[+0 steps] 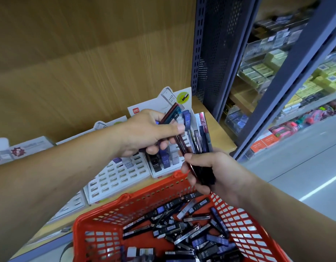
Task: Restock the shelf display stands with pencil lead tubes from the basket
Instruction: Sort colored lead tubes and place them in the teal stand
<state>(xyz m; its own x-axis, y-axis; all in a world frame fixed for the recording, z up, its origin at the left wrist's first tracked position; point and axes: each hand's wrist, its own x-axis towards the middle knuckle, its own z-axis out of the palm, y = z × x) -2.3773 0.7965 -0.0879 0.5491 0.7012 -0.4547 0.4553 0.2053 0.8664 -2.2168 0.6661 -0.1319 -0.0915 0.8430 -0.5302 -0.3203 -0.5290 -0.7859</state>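
Pinches a few lead tubes (172, 112) in the curled left hand (148, 133), raised over the display stand (157, 105) on the shelf (217, 129); grips an upright bundle of dark tubes (203, 134) in the right hand (220, 173), just beside. Below both, red basket (144, 193) heaped with loose tubes (182, 220), far rim covering the stand's front edge.

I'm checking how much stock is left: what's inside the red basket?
Loose pencil lead tubes, black and blue, some marked HB 0.5, lie heaped in the basket, mostly toward its right. They hide the floor beneath, and the picture's edge cuts off the near part.
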